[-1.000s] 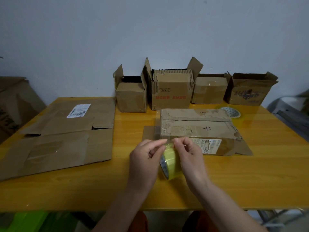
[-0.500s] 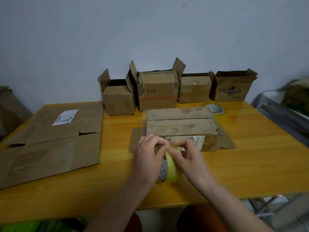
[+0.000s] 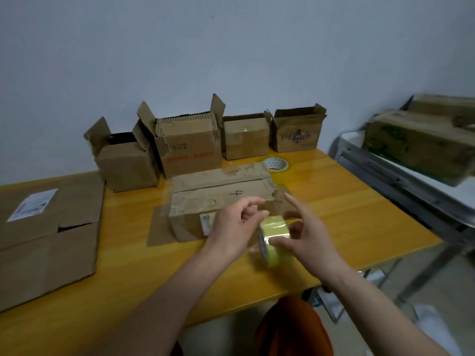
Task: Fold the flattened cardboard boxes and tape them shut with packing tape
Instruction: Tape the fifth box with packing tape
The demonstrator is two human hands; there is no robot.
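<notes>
A yellow roll of packing tape (image 3: 276, 241) stands on edge above the orange table (image 3: 347, 214), in front of a low folded cardboard box (image 3: 221, 194) marked with a "4". My right hand (image 3: 305, 235) holds the roll, thumb on its near face and fingers spread behind it. My left hand (image 3: 236, 224) pinches at the roll's upper left rim with thumb and forefinger; the tape end itself is too clear to make out. Two flattened cardboard boxes (image 3: 48, 227) lie at the left of the table.
Several folded boxes (image 3: 190, 147) with raised flaps line the back edge by the wall. A second tape roll (image 3: 275, 164) lies behind the low box. A grey rack (image 3: 401, 173) with more boxes stands to the right. The table's near edge is close to my body.
The view has swung to the right and the rack came into sight. My hands and the roll shifted right and lifted a little; my right fingers have spread apart.
</notes>
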